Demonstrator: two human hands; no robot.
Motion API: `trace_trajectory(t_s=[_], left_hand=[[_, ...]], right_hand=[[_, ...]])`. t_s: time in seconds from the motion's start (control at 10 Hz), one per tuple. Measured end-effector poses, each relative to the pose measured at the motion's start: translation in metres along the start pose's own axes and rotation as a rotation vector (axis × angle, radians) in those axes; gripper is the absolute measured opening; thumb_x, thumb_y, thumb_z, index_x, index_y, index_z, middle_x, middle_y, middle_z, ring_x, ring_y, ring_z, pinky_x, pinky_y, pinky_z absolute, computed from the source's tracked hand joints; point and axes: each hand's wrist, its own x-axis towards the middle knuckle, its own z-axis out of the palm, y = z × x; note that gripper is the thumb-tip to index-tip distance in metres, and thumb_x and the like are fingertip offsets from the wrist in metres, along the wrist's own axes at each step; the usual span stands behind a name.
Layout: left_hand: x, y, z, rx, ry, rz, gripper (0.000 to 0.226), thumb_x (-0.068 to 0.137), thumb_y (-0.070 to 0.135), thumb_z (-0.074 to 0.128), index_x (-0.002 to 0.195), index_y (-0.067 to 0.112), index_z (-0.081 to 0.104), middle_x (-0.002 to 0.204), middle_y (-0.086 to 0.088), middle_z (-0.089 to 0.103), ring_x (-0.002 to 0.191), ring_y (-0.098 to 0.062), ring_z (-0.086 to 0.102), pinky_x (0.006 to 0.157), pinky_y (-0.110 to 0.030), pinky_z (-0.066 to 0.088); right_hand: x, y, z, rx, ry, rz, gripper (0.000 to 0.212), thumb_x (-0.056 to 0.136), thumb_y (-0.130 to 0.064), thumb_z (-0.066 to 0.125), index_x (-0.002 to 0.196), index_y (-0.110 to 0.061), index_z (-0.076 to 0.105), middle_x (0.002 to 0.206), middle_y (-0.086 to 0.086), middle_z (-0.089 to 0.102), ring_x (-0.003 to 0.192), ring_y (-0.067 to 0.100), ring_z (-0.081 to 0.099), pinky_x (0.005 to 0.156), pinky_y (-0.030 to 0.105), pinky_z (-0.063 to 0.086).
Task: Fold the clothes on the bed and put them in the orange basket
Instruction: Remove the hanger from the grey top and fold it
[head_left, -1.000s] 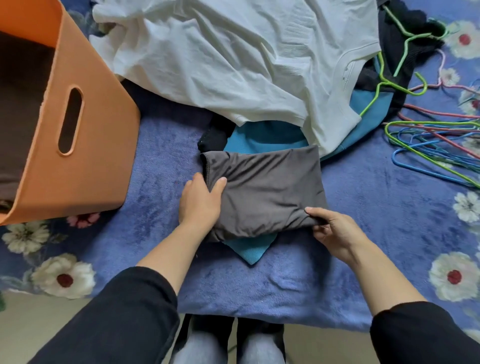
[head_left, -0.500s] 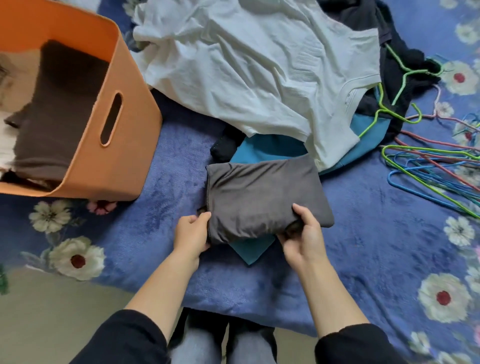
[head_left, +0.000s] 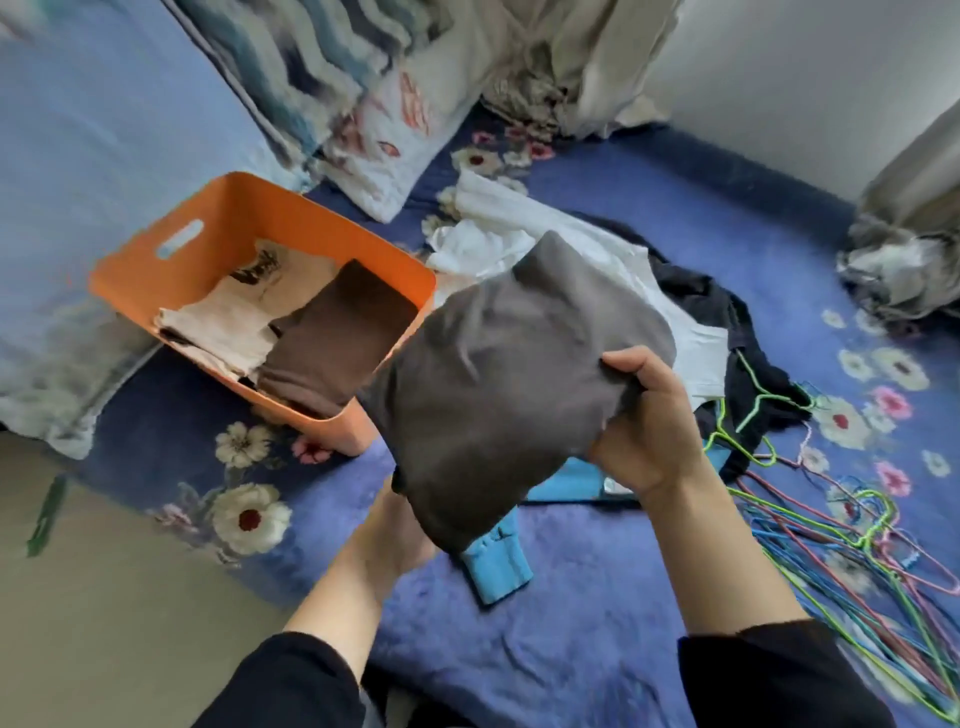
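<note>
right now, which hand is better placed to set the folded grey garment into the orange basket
Probably the left hand: it is under the folded grey garment, on the side nearer the orange basket. The right hand grips the far edge.

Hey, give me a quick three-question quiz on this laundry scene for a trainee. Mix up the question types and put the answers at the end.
1. True or false: the folded grey garment already lies inside the orange basket.
2. What lies on the bed to the right of the right hand? A) shoes B) wire hangers C) books
3. Fill in: the dark folded item on top in the basket is ____ in colour.
Key: 1 false, the right hand grips it in the air. 2 B. 3 brown.
</note>
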Motion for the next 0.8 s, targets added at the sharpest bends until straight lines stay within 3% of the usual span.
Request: trace_trajectory(t_s=[0.1, 0.2, 0.3, 0.4, 0.5, 0.6, 0.7, 0.8], left_hand=[[-0.048, 0.046, 0.004, -0.245, -0.082, 0.193, 0.05, 0.106, 0.021, 0.017, 0.132, -0.012, 0.043, 0.119, -0.035, 0.057, 0.118, -0.034, 0.046, 0.079, -0.022, 0.04], [-0.04, 0.098, -0.016, -0.281, -0.118, 0.24, 0.041, 0.106, 0.03, 0.025, 0.115, 0.012, 0.061, 0.108, -0.016, 0.067, 0.097, -0.024, 0.065, 0.067, -0.029, 0.05], [-0.018, 0.166, -0.055, -0.163, -0.278, 0.204, 0.062, 0.094, 0.06, 0.036, 0.098, 0.015, 0.078, 0.116, -0.016, 0.068, 0.09, -0.025, 0.072, 0.074, -0.036, 0.057], [0.002, 0.222, -0.087, 0.071, -0.294, 0.177, 0.034, 0.087, 0.037, 0.057, 0.091, 0.011, 0.079, 0.102, -0.015, 0.072, 0.085, -0.029, 0.071, 0.082, -0.04, 0.049], [0.031, 0.281, -0.117, 0.229, -0.193, 0.178, 0.024, 0.064, 0.01, 0.069, 0.088, 0.005, 0.074, 0.097, -0.014, 0.069, 0.084, -0.029, 0.064, 0.083, -0.038, 0.046], [0.055, 0.333, -0.136, 0.293, -0.116, 0.227, 0.055, 0.048, 0.01, 0.074, 0.101, 0.007, 0.058, 0.096, -0.016, 0.057, 0.084, -0.03, 0.056, 0.078, -0.039, 0.042], [0.079, 0.37, -0.145, 0.356, -0.008, 0.365, 0.04, 0.055, 0.009, 0.073, 0.094, 0.007, 0.063, 0.083, -0.012, 0.065, 0.076, -0.023, 0.064, 0.066, -0.028, 0.049], [0.108, 0.383, -0.156, 0.805, 0.266, 0.621, 0.061, 0.066, 0.004, 0.07, 0.124, 0.017, 0.056, 0.115, -0.005, 0.064, 0.109, -0.026, 0.06, 0.094, -0.041, 0.049]], right_hand=[[0.01, -0.017, 0.035, -0.042, -0.053, -0.006, 0.046, 0.052, -0.019, 0.069, 0.096, -0.004, 0.069, 0.095, 0.011, 0.065, 0.089, 0.026, 0.06, 0.079, 0.032, 0.048], [0.039, -0.014, 0.067, -0.132, -0.005, 0.024, 0.032, 0.065, -0.015, 0.053, 0.091, -0.004, 0.068, 0.087, 0.011, 0.067, 0.077, 0.026, 0.064, 0.07, 0.029, 0.052], [0.087, 0.008, 0.103, -0.223, 0.089, 0.103, 0.015, 0.073, -0.01, 0.05, 0.082, -0.006, 0.062, 0.072, 0.01, 0.062, 0.058, 0.022, 0.06, 0.051, 0.024, 0.047], [0.141, 0.039, 0.137, -0.282, 0.133, 0.161, 0.024, 0.071, -0.012, 0.057, 0.094, -0.006, 0.064, 0.08, 0.012, 0.065, 0.07, 0.023, 0.063, 0.06, 0.027, 0.048], [0.194, 0.064, 0.178, -0.281, 0.145, 0.167, 0.037, 0.059, -0.014, 0.062, 0.095, -0.011, 0.063, 0.087, 0.01, 0.062, 0.078, 0.024, 0.059, 0.064, 0.03, 0.044], [0.238, 0.083, 0.212, -0.269, 0.129, 0.162, 0.027, 0.062, -0.014, 0.062, 0.089, -0.014, 0.065, 0.084, 0.006, 0.059, 0.072, 0.021, 0.054, 0.059, 0.029, 0.038], [0.284, 0.102, 0.229, -0.285, 0.115, 0.165, 0.028, 0.07, -0.013, 0.062, 0.098, -0.011, 0.066, 0.097, 0.006, 0.064, 0.086, 0.026, 0.059, 0.064, 0.032, 0.039], [0.317, 0.123, 0.233, -0.553, 0.286, 0.134, 0.022, 0.079, -0.015, 0.065, 0.1, -0.01, 0.062, 0.104, 0.009, 0.065, 0.095, 0.025, 0.061, 0.075, 0.036, 0.048]])
